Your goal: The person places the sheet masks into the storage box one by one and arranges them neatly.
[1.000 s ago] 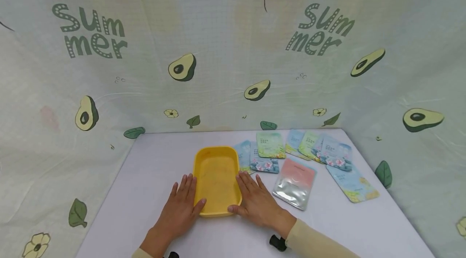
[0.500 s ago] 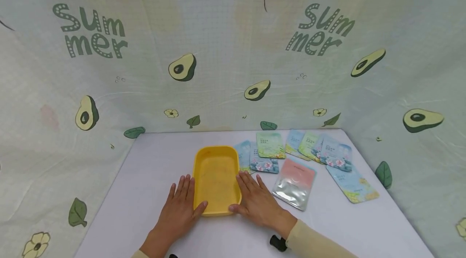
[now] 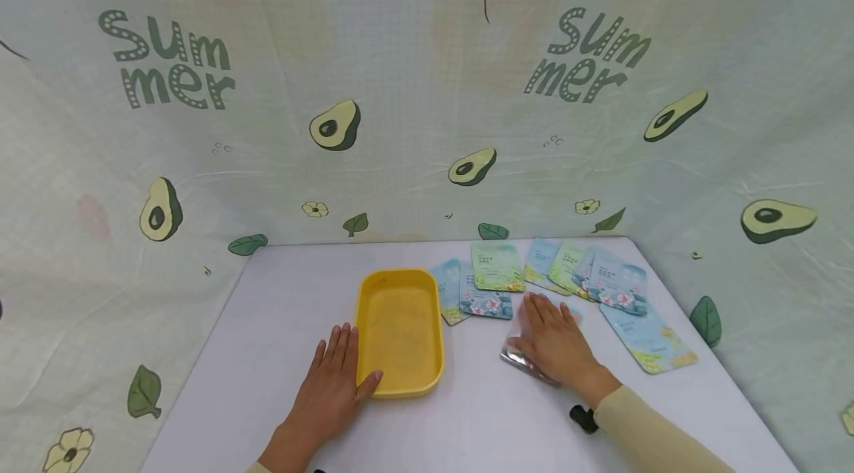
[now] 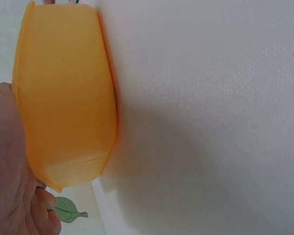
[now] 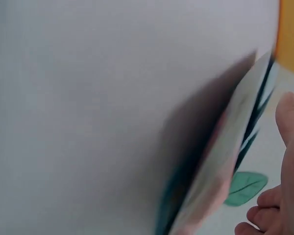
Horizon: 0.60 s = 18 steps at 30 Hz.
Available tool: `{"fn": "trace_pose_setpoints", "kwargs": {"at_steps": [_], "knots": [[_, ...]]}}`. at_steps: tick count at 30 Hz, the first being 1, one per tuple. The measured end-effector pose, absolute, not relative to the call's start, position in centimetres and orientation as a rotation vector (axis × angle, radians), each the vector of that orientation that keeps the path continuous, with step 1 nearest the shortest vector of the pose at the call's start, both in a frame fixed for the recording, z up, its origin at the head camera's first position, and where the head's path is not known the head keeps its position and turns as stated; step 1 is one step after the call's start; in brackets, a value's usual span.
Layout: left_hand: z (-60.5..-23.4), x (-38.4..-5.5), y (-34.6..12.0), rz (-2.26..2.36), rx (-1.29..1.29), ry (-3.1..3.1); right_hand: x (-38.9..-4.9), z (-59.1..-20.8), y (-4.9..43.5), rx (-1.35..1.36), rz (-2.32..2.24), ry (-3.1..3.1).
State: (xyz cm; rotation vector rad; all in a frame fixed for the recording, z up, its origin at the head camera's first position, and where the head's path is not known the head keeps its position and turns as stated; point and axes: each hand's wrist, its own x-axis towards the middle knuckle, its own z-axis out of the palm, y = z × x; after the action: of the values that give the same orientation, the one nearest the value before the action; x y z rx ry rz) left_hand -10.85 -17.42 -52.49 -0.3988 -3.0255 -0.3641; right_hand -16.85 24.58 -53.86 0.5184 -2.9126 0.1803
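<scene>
My left hand [image 3: 330, 388] lies along the left side of a yellow rectangular tray [image 3: 400, 332], its fingers straight and its thumb over the near left corner of the rim. The left wrist view has the tray's outer wall [image 4: 68, 98] up close, with the palm [image 4: 7, 156] against its rim. My right hand [image 3: 559, 339] is over a pink and silver sachet [image 3: 523, 363], fingers extended, covering most of it. In the right wrist view the thumb [image 5: 290, 117] and curled fingertips appear at the right, beside a blurred sachet.
Several flat printed sachets lie beyond the right hand: a green one [image 3: 497, 267], a blue floral one [image 3: 485, 302], an overlapping group [image 3: 615, 280] and a blue one [image 3: 647, 338] near the right edge. A patterned cloth [image 3: 400, 87] hangs behind the white table [image 3: 267, 310].
My right hand has left the tray's right side and moved right, over the pink and silver sachet. The left hand stays at the tray, which has hardly moved.
</scene>
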Motion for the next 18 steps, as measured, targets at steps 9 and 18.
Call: {"fn": "trace_pose_setpoints", "kwargs": {"at_steps": [9,18], "knots": [[-52.5,-10.8,-17.3,-0.401,-0.386,-3.036,-16.7,-54.6,26.5,0.59,0.261,-3.087],[-52.5,-10.8,-17.2,-0.43,-0.379,-3.048,-17.8,-53.5,27.1,0.895,0.244,-3.136]]}}
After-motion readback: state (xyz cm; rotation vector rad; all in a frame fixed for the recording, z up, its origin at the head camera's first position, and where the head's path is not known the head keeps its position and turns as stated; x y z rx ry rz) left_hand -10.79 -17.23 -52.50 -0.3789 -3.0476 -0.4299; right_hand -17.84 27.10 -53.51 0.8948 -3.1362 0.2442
